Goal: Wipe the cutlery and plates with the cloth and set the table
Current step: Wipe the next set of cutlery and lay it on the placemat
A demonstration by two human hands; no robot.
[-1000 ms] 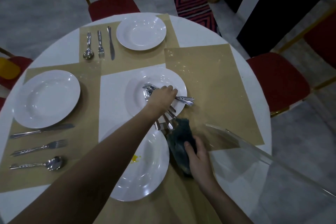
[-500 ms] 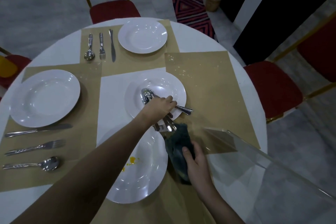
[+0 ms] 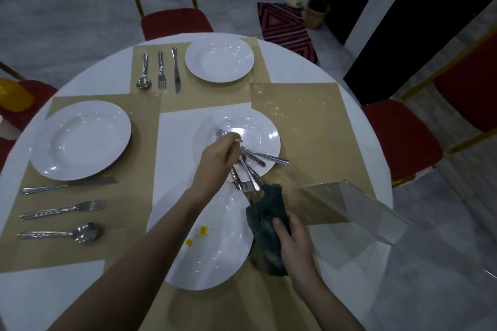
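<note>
My left hand (image 3: 215, 158) reaches over the middle plate (image 3: 258, 126) and grips a piece from the pile of loose cutlery (image 3: 255, 166) lying on it. A spoon bowl (image 3: 222, 134) sticks out past my knuckles. My right hand (image 3: 291, 239) holds a dark green cloth (image 3: 269, 212) on the table by the near plate (image 3: 215, 247), which has yellow food spots (image 3: 200, 232). Two places are laid: a left plate (image 3: 80, 140) with knife, fork and spoon (image 3: 59, 212), and a far plate (image 3: 219, 59) with its cutlery (image 3: 160, 70).
Tan placemats cover the round white table (image 3: 115, 67); the right placemat (image 3: 304, 121) is bare. A clear acrylic sheet (image 3: 357, 212) juts over the table's right edge. Red chairs (image 3: 176, 21) stand around the table, one at the right (image 3: 400, 137). A patterned rug (image 3: 285, 24) lies beyond.
My left hand has drawn back slightly over the middle plate and closed round a piece of cutlery. My right hand stays on the cloth. The camera has tilted, shifting the table lower in view.
</note>
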